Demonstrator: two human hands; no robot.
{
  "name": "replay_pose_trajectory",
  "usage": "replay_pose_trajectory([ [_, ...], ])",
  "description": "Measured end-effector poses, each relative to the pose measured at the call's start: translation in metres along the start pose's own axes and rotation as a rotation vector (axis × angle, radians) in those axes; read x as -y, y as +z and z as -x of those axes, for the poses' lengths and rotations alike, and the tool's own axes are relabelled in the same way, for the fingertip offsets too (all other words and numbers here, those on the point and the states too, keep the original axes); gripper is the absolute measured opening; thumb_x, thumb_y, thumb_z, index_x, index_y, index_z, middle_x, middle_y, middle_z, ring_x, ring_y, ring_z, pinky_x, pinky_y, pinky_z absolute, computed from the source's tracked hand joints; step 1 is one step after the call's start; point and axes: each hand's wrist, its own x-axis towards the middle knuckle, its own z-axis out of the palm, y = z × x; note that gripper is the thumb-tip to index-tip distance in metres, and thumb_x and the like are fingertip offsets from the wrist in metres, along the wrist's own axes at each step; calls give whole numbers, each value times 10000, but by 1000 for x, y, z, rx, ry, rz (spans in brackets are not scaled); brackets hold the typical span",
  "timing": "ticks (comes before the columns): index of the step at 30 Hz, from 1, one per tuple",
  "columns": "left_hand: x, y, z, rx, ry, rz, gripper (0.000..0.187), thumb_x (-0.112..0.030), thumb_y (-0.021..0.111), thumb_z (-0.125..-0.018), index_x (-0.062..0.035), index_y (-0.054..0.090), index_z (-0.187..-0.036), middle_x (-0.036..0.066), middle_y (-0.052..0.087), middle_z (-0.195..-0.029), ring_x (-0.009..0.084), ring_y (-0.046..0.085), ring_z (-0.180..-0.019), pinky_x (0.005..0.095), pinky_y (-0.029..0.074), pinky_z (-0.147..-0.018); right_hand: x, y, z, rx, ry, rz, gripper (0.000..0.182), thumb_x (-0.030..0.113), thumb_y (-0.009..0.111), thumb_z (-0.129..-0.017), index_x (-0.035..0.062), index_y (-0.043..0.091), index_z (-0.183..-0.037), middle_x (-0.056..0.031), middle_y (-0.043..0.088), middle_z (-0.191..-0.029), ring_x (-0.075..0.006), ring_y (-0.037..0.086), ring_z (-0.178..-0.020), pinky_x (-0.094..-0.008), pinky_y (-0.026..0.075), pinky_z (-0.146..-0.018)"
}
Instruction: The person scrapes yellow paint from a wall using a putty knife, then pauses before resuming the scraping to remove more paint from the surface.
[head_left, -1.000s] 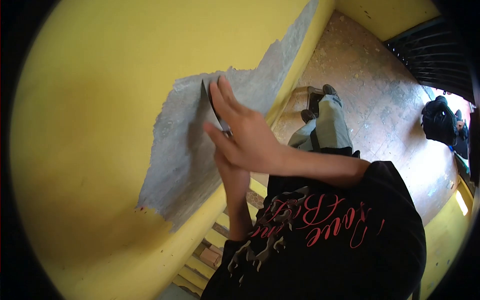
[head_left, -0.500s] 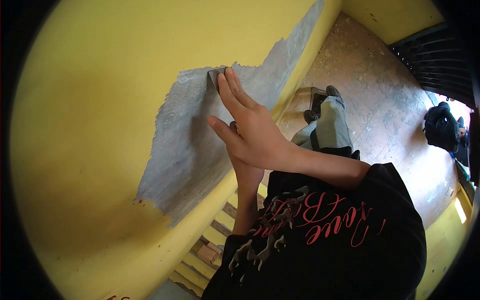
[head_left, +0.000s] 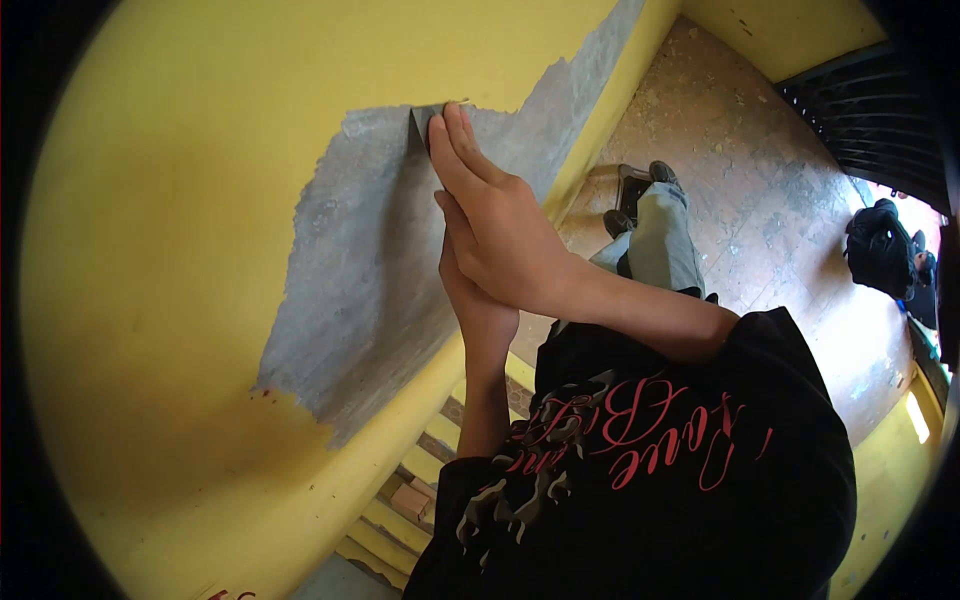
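A thin metal scraper blade [head_left: 420,125] is pressed against the yellow wall [head_left: 230,100], at the top edge of a bare grey patch [head_left: 345,220]. My right hand [head_left: 500,225] lies over the scraper with fingers stretched out flat, their tips on the blade. Under it, my left hand [head_left: 480,312] comes up from below, closed around the scraper's handle end as far as I can see. Most of its fingers and the handle are hidden behind my right hand. A small curl of paint [head_left: 457,101] shows by the fingertips.
A yellow ledge [head_left: 425,375] runs along the wall's foot, with yellow slats [head_left: 385,525] and a brown block [head_left: 411,502] below. My shoes [head_left: 663,172] stand on the stained floor [head_left: 760,230]. A dark bag-like object [head_left: 875,250] and a dark louvred grille [head_left: 870,120] are at right.
Both hands and the scraper have moved slightly upward along the wall to the edge of the yellow paint. My right thumb has drawn in closer to the hand.
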Motion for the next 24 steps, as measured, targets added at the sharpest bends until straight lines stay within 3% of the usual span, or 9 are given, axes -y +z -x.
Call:
replay_pose_trajectory([
  [6, 2, -1, -1, -57, 172, -120, 421, -117, 602, -891, 54, 463, -1250, 140, 590, -1116, 212, 560, -1026, 306, 434, -874, -1, 5, 4, -62, -78, 94, 539, -58, 479, -854, -106, 335, -1371, -372, 313, -1403, -483, 346, -1283, -447, 419, -1020],
  [8, -3, -10, -10, 110, -141, 10, 505, -125, 604, -894, 49, 421, -1331, 178, 549, -1250, 226, 529, -1159, 310, 409, -952, -2, 1, -5, -93, -9, 46, 547, -58, 484, -848, -97, 340, -1375, -360, 330, -1402, -476, 394, -1256, -447, 431, -1008],
  [11, -3, -4, -16, 170, -168, -49, 494, -145, 594, -902, 44, 433, -1329, 167, 555, -1246, 223, 538, -1142, 318, 415, -953, 0, -8, -11, -79, 40, 25, 543, -43, 496, -855, -96, 347, -1374, -361, 351, -1388, -479, 427, -1229, -449, 440, -992],
  [14, 6, 7, 7, -98, 109, -153, 489, -159, 588, -910, 45, 440, -1329, 161, 561, -1247, 210, 537, -1142, 308, 419, -948, -1, 2, 9, -51, -82, 73, 527, -30, 505, -860, -101, 360, -1361, -367, 358, -1378, -492, 428, -1216, -447, 447, -977],
  [16, 8, -4, 4, -40, -16, 23, 495, -162, 577, -922, 51, 430, -1344, 169, 544, -1281, 214, 519, -1180, 311, 406, -970, -3, 4, 5, -58, -88, 61, 524, -35, 511, -854, -106, 367, -1353, -369, 358, -1377, -491, 428, -1218, -445, 448, -979],
  [18, -2, -16, -10, 135, -380, 297, 573, -165, 575, -933, 46, 352, -1416, 196, 442, -1414, 231, 424, -1311, 314, 345, -1047, 0, 2, -7, -109, -2, 20, 524, -41, 508, -854, -107, 366, -1354, -372, 355, -1379, -483, 427, -1226, -443, 454, -978],
  [19, 3, -14, -9, 132, -373, 299, 573, -165, 575, -933, 46, 352, -1416, 196, 442, -1414, 231, 424, -1311, 314, 345, -1047, 1, 1, -6, -108, -10, 20, 524, -41, 508, -854, -107, 366, -1354, -372, 355, -1379, -483, 427, -1226, -443, 454, -978],
  [21, 19, -11, -2, 9, 67, -255, 353, -141, 577, -915, 32, 515, -1216, 92, 604, -1125, 172, 569, -1000, 321, 466, -833, 5, -2, -1, -34, 3, 66, 525, -25, 516, -862, -118, 354, -1352, -385, 350, -1372, -484, 435, -1217, -440, 482, -938],
  [24, 5, -16, 17, -86, -52, 28, 401, -136, 539, -943, 51, 464, -1291, 84, 582, -1134, 158, 563, -1024, 271, 456, -855, 9, 8, 9, -33, -155, 131, 539, -9, 528, -863, -122, 340, -1356, -399, 348, -1361, -499, 448, -1195, -441, 509, -883],
])
